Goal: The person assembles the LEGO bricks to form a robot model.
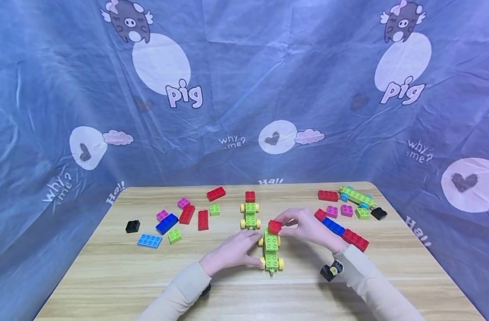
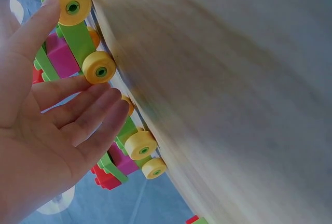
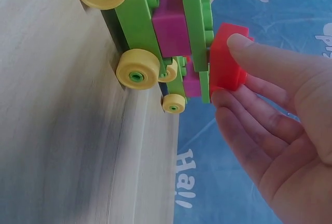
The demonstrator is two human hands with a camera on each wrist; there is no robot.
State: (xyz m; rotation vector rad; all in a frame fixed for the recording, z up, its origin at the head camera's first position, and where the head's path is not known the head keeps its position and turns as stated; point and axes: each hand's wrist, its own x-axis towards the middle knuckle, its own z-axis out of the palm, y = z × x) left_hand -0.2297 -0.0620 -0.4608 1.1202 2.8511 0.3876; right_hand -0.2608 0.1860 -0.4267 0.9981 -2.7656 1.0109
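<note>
Fingers (image 3: pixel 254 137) of right hand (image 1: pixel 304 226) pinch red brick (image 1: pixel 274 227) at green car's (image 1: pixel 271 243) far end; relaxed left hand (image 1: pixel 233 250) touches its wheels (image 2: pixel 99 68).

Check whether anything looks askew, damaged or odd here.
The red brick in the right hand looks slightly askew: it is angled relative to the near green car, likely not pressed on yet. Nothing appears damaged.
</note>
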